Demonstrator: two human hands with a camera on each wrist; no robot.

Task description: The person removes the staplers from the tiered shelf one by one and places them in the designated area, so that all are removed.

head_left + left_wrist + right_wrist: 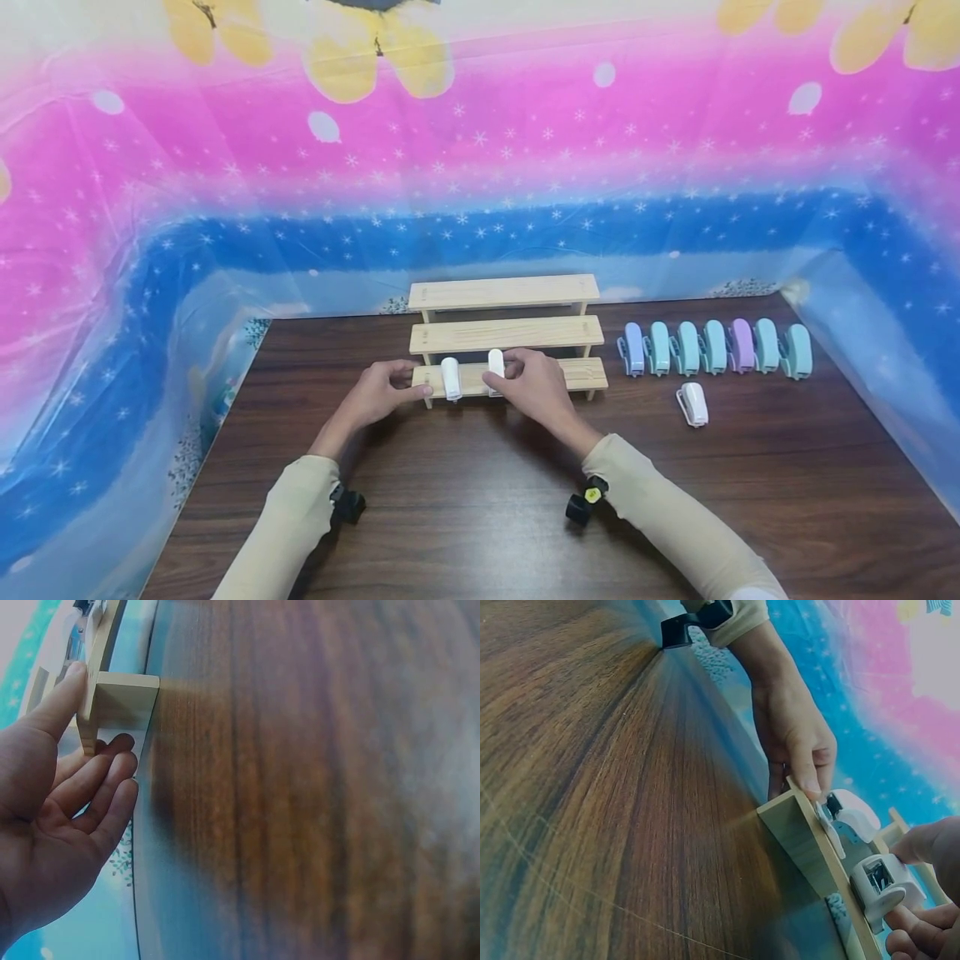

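Observation:
A three-step wooden shelf stand [588, 373] stands at the back of the table. At the left end of its lowest step, my left hand [377, 395] grips the board, thumb at the top edge and fingers behind and below. Just right of that thumb, a white mini stapler [450, 380] stands on the step. My right hand [537, 387] pinches a second white stapler [496, 362] between thumb and fingers, on the middle of the same step. In the right wrist view this held stapler [889, 881] shows a dark opening at its front.
Right of the stand, several staplers in teal, with a blue one [633, 348] and a purple one [741, 345], stand in a row. Another white stapler [694, 406] lies in front of them. A patterned cloth [480, 242] hangs behind the brown table [465, 517].

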